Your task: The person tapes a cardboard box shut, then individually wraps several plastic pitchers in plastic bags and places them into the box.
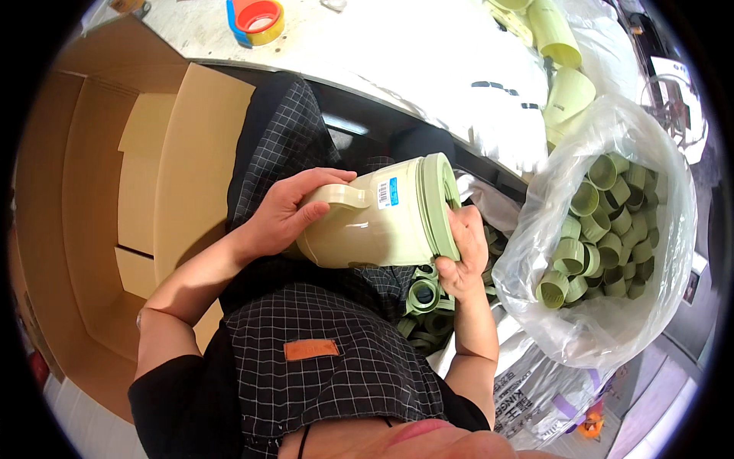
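A pale yellow-green plastic jug (363, 222) lies on its side over my lap, its base toward the left. My left hand (287, 210) is closed round the base end, its thumb by the jug's handle (342, 196). On the jug's side is a small blue and white sticker (388, 193). The green lid (438, 206) sits on the right-hand end of the jug. My right hand (466, 256) grips that lid, thumb at its lower rim and fingers curled against its face; the fingertips are partly hidden.
Left of me stands an open cardboard box (202, 145). Tape rolls (260, 21) lie on the far table, with pale green containers (556, 38) at its right. A clear plastic bag (527, 252) full of green ring-shaped parts (608, 249) stands right. More green parts (423, 294) lie below the jug.
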{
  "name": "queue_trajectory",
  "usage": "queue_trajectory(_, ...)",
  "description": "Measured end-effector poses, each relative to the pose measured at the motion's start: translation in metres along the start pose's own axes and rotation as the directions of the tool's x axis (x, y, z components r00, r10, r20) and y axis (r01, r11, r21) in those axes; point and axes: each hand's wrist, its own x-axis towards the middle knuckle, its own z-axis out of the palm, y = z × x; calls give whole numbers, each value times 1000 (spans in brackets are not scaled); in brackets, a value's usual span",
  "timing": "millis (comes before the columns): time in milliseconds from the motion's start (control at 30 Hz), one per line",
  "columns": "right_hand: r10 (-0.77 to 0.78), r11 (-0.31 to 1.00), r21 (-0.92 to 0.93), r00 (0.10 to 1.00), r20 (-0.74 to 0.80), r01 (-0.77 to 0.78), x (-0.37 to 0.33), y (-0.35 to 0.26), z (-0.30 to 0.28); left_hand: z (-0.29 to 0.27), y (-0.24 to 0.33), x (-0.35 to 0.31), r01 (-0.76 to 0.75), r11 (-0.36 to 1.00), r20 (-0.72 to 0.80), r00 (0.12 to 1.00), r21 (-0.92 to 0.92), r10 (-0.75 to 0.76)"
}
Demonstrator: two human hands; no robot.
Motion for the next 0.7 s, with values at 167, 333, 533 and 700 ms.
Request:
queue_trajectory(167, 95, 995, -20, 995, -8, -95, 5, -7, -2, 17, 17, -7, 149, 948, -13, 988, 283, -151)
queue_trajectory(333, 531, 845, 88, 847, -27, -528, 28, 3, 3, 67, 44, -8, 23, 818, 76, 994, 574, -81)
queue_trajectory(533, 182, 981, -61, 983, -26, -183, 25, -11, -2, 22, 29, 0, 168, 900, -121, 984, 402, -130)
queue_trajectory(700, 350, 934, -45, 932, -96, -356, 28, -17, 9, 31, 24, -7, 4, 851, -30, 999, 525, 15)
